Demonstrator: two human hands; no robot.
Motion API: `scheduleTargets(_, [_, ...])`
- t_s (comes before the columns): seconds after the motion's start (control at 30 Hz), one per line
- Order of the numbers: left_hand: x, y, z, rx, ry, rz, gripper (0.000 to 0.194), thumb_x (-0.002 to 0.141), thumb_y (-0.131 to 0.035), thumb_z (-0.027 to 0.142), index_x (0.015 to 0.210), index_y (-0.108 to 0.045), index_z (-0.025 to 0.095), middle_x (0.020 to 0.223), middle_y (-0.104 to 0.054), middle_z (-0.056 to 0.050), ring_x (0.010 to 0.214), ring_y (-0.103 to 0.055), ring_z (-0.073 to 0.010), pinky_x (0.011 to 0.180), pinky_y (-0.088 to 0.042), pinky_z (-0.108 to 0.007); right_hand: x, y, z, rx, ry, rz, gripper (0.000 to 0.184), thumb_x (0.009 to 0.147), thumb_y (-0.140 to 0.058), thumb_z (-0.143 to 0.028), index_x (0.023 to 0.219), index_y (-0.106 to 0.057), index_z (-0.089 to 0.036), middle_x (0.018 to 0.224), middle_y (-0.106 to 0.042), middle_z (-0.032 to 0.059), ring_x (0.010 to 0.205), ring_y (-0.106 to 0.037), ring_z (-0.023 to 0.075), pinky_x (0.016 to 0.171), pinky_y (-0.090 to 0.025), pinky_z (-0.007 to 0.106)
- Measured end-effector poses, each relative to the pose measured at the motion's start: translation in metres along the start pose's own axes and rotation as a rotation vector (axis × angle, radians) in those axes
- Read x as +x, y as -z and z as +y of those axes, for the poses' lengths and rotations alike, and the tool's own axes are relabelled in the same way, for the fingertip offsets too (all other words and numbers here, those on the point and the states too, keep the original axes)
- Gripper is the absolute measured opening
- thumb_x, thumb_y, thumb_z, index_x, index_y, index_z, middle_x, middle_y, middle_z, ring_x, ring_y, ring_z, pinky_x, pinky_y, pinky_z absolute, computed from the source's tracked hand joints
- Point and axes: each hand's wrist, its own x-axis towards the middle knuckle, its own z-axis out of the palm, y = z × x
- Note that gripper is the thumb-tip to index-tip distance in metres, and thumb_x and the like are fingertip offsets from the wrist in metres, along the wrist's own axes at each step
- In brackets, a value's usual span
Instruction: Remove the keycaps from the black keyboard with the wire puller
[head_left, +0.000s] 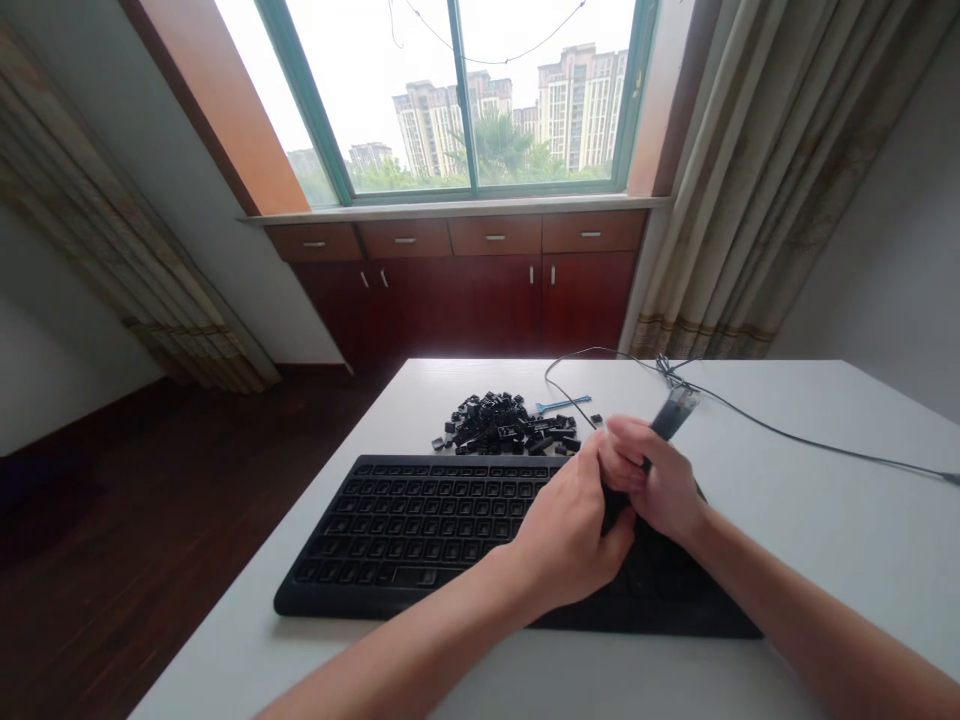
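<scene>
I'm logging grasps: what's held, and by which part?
The right hand holds a dark tool below its exposed end; whether the left hand holds anything is unclear.

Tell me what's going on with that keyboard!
Someone has both hands close together over the right part of the black keyboard. The right hand holds a dark, narrow thing; I can't tell what the left hand grips. The key spots on the left show no caps, and a heap of small black pieces lies just behind the keyboard.
</scene>
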Motion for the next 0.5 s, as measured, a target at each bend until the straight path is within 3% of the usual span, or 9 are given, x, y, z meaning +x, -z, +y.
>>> scheduleTargets(0.1, [0.0002,0.0017,0.0004,-0.019,0.003,0.001,0.044,0.086,-0.06,0.026,0.126,-0.046,0.016,0.118,-0.064,-0.015,0.106,-0.065,-0.0303,0.092,-0.06,-0.047,-0.003,0.0014,0.0015,-0.204,-0.022,-0.075,0.047,0.086,-0.072,-0.044,0.058,-0.043,-0.02,0.047,-0.033,-0.0074,0.045,-0.022,0.0067,0.044,-0.014,0.025])
scheduleTargets(0.23, [-0.0001,0.0033,0.0017,-0.047,0.066,-0.008,0.051,0.082,-0.061,0.024,0.129,-0.042,0.016,0.117,-0.063,-0.014,0.102,-0.065,-0.0297,0.089,-0.061,-0.047,-0.0043,-0.0038,0.0047,-0.342,-0.055,0.009,0.049,0.087,-0.071,-0.052,0.061,-0.044,-0.02,0.052,-0.034,-0.007,0.048,-0.026,0.0075,0.044,-0.019,0.024])
scheduleTargets(0.33, [0.0,0.0035,0.0029,-0.043,0.082,0.001,0.042,0.082,-0.061,0.025,0.119,-0.044,0.017,0.111,-0.064,-0.013,0.096,-0.065,-0.0291,0.086,-0.061,-0.047,-0.0017,-0.0053,0.0073,-0.341,-0.03,0.083,0.056,0.089,-0.069,-0.054,0.055,-0.041,-0.019,0.05,-0.033,-0.0061,0.048,-0.026,0.0077,0.045,-0.02,0.025])
scheduleTargets(0.5, [0.0019,0.0034,0.0049,-0.039,-0.019,0.026,0.027,0.081,-0.06,0.018,0.104,-0.045,0.021,0.107,-0.062,-0.008,0.098,-0.062,-0.0249,0.093,-0.057,-0.042,0.0012,-0.0019,0.0082,-0.155,0.021,0.084,0.064,0.089,-0.068,-0.051,0.045,-0.032,-0.022,0.042,-0.026,-0.0068,0.041,-0.021,0.007,0.042,-0.014,0.028])
